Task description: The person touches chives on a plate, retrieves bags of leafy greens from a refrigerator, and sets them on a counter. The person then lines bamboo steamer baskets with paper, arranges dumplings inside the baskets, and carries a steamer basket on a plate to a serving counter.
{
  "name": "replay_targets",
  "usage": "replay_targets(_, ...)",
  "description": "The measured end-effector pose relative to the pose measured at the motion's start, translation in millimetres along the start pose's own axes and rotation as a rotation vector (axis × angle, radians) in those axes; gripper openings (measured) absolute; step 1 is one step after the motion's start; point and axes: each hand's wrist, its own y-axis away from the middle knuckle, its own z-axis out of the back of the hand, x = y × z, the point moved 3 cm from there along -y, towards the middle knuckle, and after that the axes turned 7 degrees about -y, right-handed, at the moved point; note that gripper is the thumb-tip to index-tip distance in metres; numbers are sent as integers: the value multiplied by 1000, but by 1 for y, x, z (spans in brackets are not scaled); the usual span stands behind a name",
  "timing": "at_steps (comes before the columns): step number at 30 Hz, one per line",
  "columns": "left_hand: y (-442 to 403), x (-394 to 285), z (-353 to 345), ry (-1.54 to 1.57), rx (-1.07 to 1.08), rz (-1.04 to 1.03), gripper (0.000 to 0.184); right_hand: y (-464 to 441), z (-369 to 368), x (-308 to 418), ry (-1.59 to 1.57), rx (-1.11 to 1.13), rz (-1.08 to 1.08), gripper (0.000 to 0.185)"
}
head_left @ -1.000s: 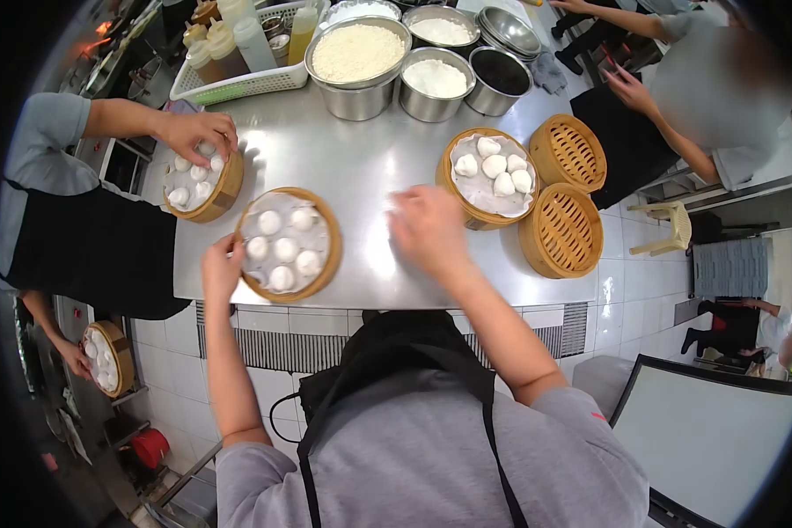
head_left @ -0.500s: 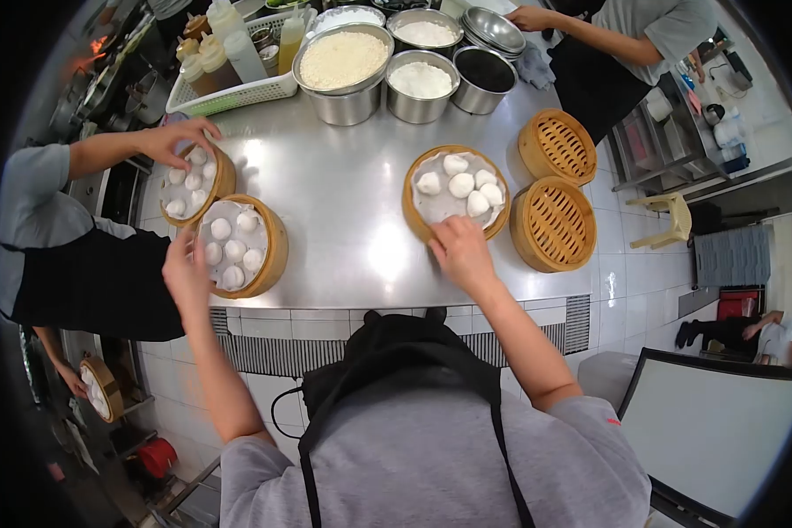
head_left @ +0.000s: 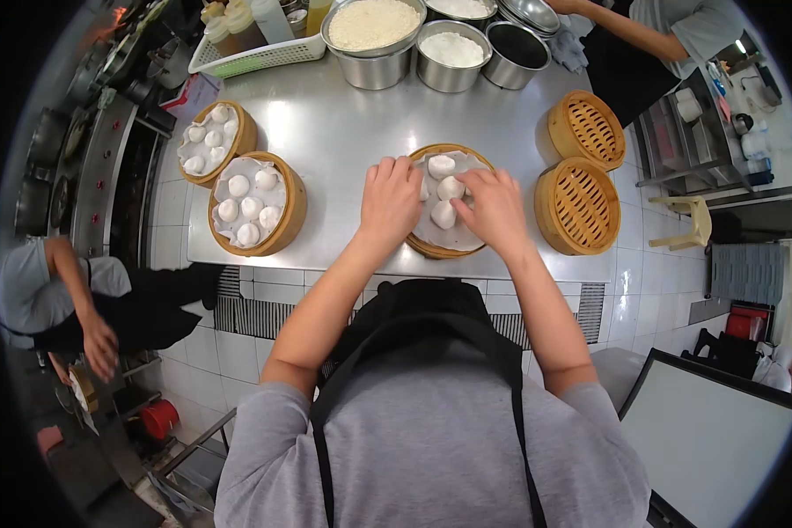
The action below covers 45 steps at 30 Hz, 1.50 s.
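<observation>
In front of me on the metal table (head_left: pixel 352 150), a lined bamboo steamer (head_left: pixel 425 248) holds several white buns (head_left: pixel 443 214). My left hand (head_left: pixel 391 198) lies over the steamer's left side, its fingers pressed together; what they hold, if anything, is hidden. On the right side of that steamer, my right hand (head_left: pixel 495 209) has its thumb and fingers around a white bun (head_left: pixel 451 188). Two more steamers with buns stand at the table's left, one nearer (head_left: pixel 292 198) and one farther back (head_left: pixel 246 136).
Two steamers with bare slatted bases, one behind (head_left: pixel 593 128) and one nearer (head_left: pixel 577 207), stand at the right edge. Metal pots (head_left: pixel 374 70) and a white basket (head_left: pixel 264 59) line the back. One co-worker (head_left: pixel 40 290) is at the left, another (head_left: pixel 642 35) at the back right.
My left hand has left the near left steamer and come to the middle one. My right hand has moved from that steamer's near rim to its buns. The left co-worker has moved away from the table.
</observation>
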Motion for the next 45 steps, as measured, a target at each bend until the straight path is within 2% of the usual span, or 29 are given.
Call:
replay_targets(2, -4, -4, 6, 8, -145, -138, 35, -6, -11, -9, -7, 113, 52, 22)
replay_targets(3, -6, -4, 6, 9, -145, -138, 35, -6, -11, -9, -7, 114, 51, 22)
replay_targets(5, -7, -7, -2, 49, 46, -191, 34, -6, -11, -5, -20, 116, 90, 18)
replay_targets(9, -10, -7, -8, 68, -9, -280, 26, 20, -5, 11, -50, 150, -45, 20)
replay_targets(11, -13, -5, -9, 207, 123, -227, 32, 33, -18, 22, 16, 293, -92, 27)
replay_targets(12, -14, -6, -6, 210, 125, -235, 32, 35, -25, 19, -24, 170, -73, 32)
replay_targets(14, -13, -3, 0, 183, 261, -143, 32, 35, -29, 16, -38, 157, -123, 33)
replay_targets(18, -3, -4, 9, 88, 357, -150, 35, 30, -31, 19, -91, 94, -204, 37)
replay_targets(22, 9, -4, 5, 50, 283, -134, 37, 26, -27, 24, -85, 135, -277, 39)
replay_targets(24, 11, -4, 7, 77, 227, -113, 38, 27, -15, 28, 38, 41, -190, 33)
replay_targets(26, 11, -6, 13, 91, 110, -138, 33, 30, -10, 24, 53, 45, -140, 30)
replay_targets(28, 0, -8, 15, 184, 104, -122, 28, 34, -8, 19, 65, 57, -89, 28)
replay_targets(30, -10, -9, 14, 271, 87, -112, 24, 31, -14, 8, -189, 295, -210, 22)
replay_targets(31, -13, -9, 11, 250, 74, -99, 21, 26, -10, 2, -184, 295, -202, 22)
replay_targets(33, -16, -7, 11, 231, 60, -83, 18, 11, 9, -10, -242, 55, -192, 23)
replay_targets(34, -14, -4, 13, 250, 45, -54, 19, 5, 13, -11, -186, 45, -86, 25)
replay_targets(35, -13, -1, 15, 269, 31, -28, 19, 1, 10, -15, -184, 44, -88, 25)
replay_targets(37, -14, 3, 16, 259, 9, -31, 19, -3, -3, -15, 38, 148, 115, 29)
replay_targets(39, -17, 5, 17, 247, -19, -27, 18, -2, -12, -13, 19, 232, 80, 30)
replay_targets(41, -25, 7, 15, 262, -45, -59, 19, -2, -13, -12, 5, 316, 58, 32)
replay_targets(42, -28, 8, 12, 263, -53, -55, 19, -2, -7, -12, -32, 271, 48, 36)
replay_targets(44, -36, 4, 6, 269, -106, -235, 18, -9, 8, -18, -60, 224, 51, 40)
replay_targets(45, -40, 3, 4, 269, -115, -231, 18, -15, 17, -24, -63, 215, 40, 39)
